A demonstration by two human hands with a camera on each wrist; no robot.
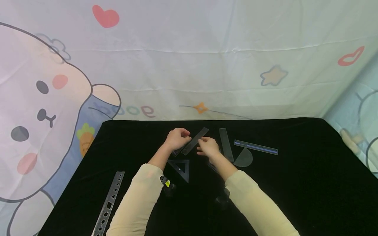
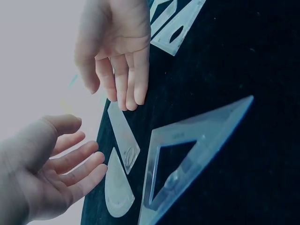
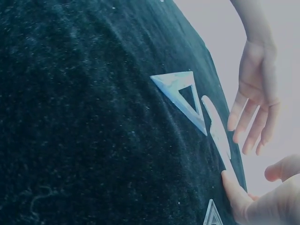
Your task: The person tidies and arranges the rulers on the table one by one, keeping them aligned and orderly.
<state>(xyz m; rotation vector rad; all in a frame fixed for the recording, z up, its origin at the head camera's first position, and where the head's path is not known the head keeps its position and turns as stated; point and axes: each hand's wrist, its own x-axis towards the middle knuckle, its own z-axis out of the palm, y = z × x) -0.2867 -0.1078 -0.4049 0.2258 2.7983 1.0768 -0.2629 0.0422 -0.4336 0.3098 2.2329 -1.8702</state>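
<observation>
My left hand (image 1: 178,139) hovers at the back middle of the black cloth, fingers loosely extended and holding nothing. Opposite it, my right hand (image 1: 209,147) has its fingertips close by a clear ruler (image 1: 195,141) that lies slanted between the hands. In the left wrist view, the fingers of the right hand (image 2: 124,61) hang straight over that ruler's far end. Partly under the left hand is a clear piece with a rounded end (image 2: 119,190). A clear set square (image 1: 183,167) with a triangular cutout lies nearer, between the forearms.
Right of the hands lie another clear ruler (image 1: 226,144), a half-round protractor (image 1: 244,158) and a blue-striped ruler (image 1: 256,147). Another set square (image 2: 178,30) sits partly hidden beneath the right wrist. A long stencil ruler (image 1: 109,203) lies at the front left. A printed curtain (image 1: 189,65) hangs behind.
</observation>
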